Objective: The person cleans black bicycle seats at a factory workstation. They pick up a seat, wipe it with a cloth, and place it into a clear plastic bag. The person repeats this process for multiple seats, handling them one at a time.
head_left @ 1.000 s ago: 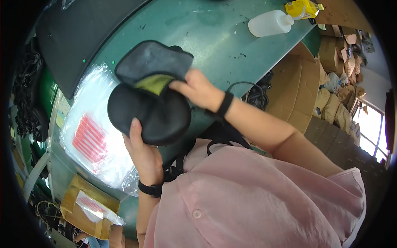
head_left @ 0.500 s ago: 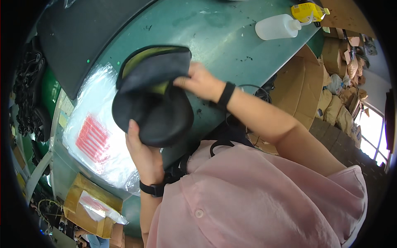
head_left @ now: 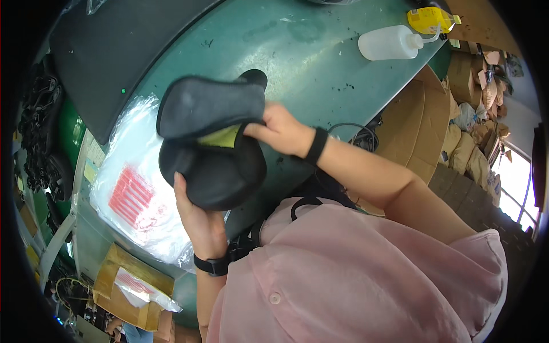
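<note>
Since the earlier frames the upper black pad (head_left: pixel 209 106) has swung round: its yellow-green inner face (head_left: pixel 220 137), broadly open to view half a second ago, now shows only as a narrow wedge between the two pieces, and the right hand (head_left: pixel 280 130) has shifted a little to the right along the pad's edge. The left hand (head_left: pixel 200 220) comes up from below, palm up, and cradles the lower black pad (head_left: pixel 214 171), thumb lying up its left rim, fingers hidden beneath. The right hand reaches in from the right and pinches the right-hand end of the upper pad, closed on it just where the yellow-green strip ends. Both pads are held in the air over the near edge of the green desk (head_left: pixel 320 63), not resting on it. The upper pad's long axis runs left to right with a slight upward tilt toward the right, and it overlaps the top of the lower pad; the seam between them sits directly left of the right hand's fingertips, so that hand is the nearer one to it. A clear plastic bag with red markings (head_left: pixel 134 200) lies just left of the left hand on the desk, and a dark mat (head_left: pixel 114 51) lies beyond it. A white squeeze bottle (head_left: pixel 392 43) and a yellow container (head_left: pixel 429 20) stand well apart at the far right. Nothing lies between the hands and the pads.
</note>
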